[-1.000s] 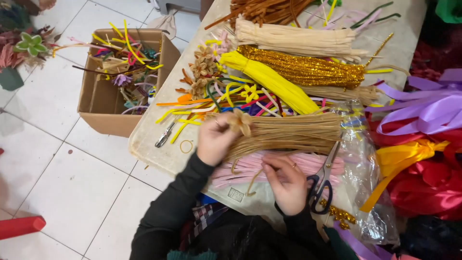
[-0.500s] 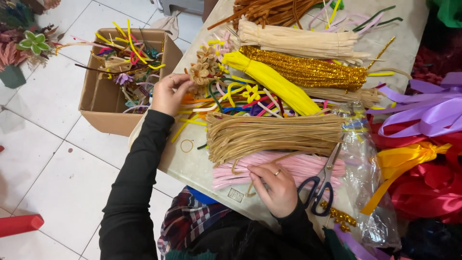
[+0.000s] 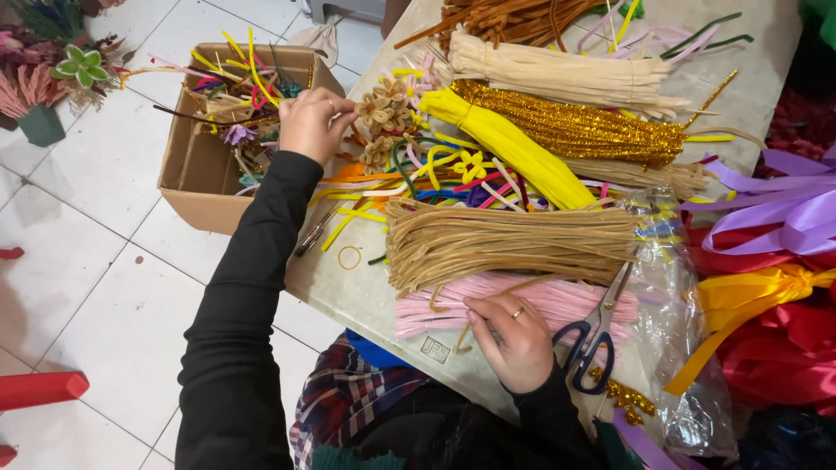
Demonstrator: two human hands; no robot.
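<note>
Left hand (image 3: 312, 122) reaches out over the far left edge of the table (image 3: 348, 292), fingers curled and pinching a small tan flower (image 3: 376, 109) made of fuzzy craft wire; more such flowers sit in a cluster (image 3: 383, 148) just beside it. Right hand (image 3: 515, 341) rests near the table's front edge, fingers bent down onto the pink bundle of craft wire (image 3: 557, 300), with a loose tan wire (image 3: 466, 326) running under the fingertips; whether it is actually gripped, cannot tell. A ring shows on one finger of that hand. Just above the pink bundle lies a thick tan bundle (image 3: 514, 239), touching it along its length. Scissors (image 3: 596, 335) with dark handles lie immediately right of the right hand, blades pointing up toward the tan bundle. Farther back: a yellow bundle (image 3: 509, 148) lying on a slant, a glittery gold bundle (image 3: 575, 126), a cream bundle (image 3: 557, 74), and brown wires (image 3: 505, 17) at the far edge. Loose coloured wire pieces (image 3: 418, 178) are scattered between the flowers and the yellow bundle. A cardboard box (image 3: 196, 170) stands on the tiled floor against the table's left side, holding mixed wire scraps. Purple ribbon (image 3: 784, 213), yellow ribbon (image 3: 749, 300) and red ribbon (image 3: 775, 357) are piled at right.
</note>
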